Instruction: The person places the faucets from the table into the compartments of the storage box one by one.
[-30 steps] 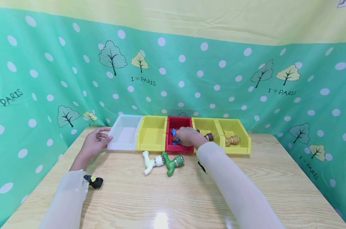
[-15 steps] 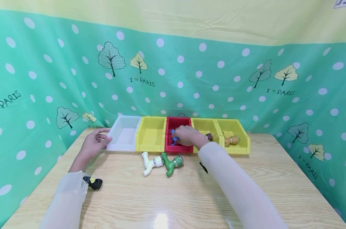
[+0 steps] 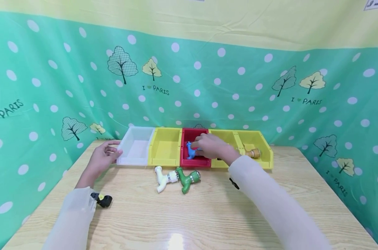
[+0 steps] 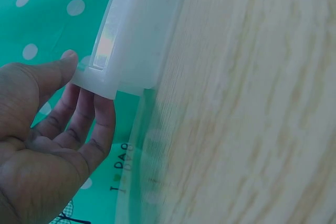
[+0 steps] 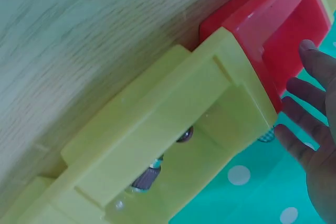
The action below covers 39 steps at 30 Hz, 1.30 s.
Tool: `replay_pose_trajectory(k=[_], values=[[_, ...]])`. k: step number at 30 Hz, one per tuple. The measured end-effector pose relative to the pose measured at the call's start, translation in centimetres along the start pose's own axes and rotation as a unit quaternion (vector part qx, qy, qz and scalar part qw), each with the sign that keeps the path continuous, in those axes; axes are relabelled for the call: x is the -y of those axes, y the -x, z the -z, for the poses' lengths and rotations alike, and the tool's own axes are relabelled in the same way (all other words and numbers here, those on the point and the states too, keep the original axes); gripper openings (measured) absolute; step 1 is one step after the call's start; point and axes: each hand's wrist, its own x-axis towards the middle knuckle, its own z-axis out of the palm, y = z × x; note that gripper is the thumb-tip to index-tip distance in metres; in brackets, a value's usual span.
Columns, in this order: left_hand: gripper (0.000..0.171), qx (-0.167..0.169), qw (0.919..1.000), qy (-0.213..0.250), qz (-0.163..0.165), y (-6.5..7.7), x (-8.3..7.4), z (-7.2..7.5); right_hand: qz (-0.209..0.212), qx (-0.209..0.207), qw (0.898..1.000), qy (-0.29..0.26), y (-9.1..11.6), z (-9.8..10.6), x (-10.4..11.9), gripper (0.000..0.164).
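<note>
At the left end of the bin row, my left hand grips the edge of the translucent white bin, thumb on the rim and fingers curled under it, as the left wrist view shows. A blue plastic faucet lies in the red bin, partly covered by my right hand. That hand is above the bin's right side, holding nothing; its fingers are spread apart in the right wrist view. A brown faucet is in the yellow bin just right of the red one, mostly hidden in the head view.
A white faucet and a green faucet lie side by side on the wooden table before the bins. An orange-brown faucet sits in the rightmost yellow bin. A patterned curtain hangs behind.
My right hand has let go of the blue faucet in the red bin and moved slightly right and up, uncovering more of it. The left hand stays on the white bin.
</note>
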Motion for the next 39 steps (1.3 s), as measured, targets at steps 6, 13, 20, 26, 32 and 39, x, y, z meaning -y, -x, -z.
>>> replay_pose_trajectory(k=[6, 13, 20, 26, 32, 39], values=[[0.051, -0.003, 1.0000, 0.002, 0.000, 0.1, -0.1, 0.0, 0.006, -0.026, 1.000, 0.001, 1.8, 0.2, -0.8, 0.038], [0.052, 0.003, 1.0000, 0.003, 0.006, 0.2, 0.0, 0.0, 0.011, -0.061, 0.998, 0.019, 4.8, 0.6, -2.2, 0.035], [0.053, 0.003, 1.0000, 0.006, 0.000, 0.1, 0.3, 0.0, -0.007, -0.097, 0.995, 0.005, 7.9, 0.2, -4.2, 0.025], [0.053, 0.001, 1.0000, 0.009, -0.003, 0.1, 0.3, 0.0, -0.020, -0.137, 0.990, -0.012, 10.3, -0.4, -5.9, 0.022], [0.052, 0.001, 0.9999, 0.012, -0.003, 0.1, 0.3, -0.1, -0.074, -0.146, 0.986, -0.034, 12.6, -1.1, -7.9, 0.028], [0.052, -0.002, 0.9999, 0.011, -0.005, 0.1, 0.3, -0.1, -0.152, -0.138, 0.973, -0.107, 15.1, -2.4, -9.6, 0.035]])
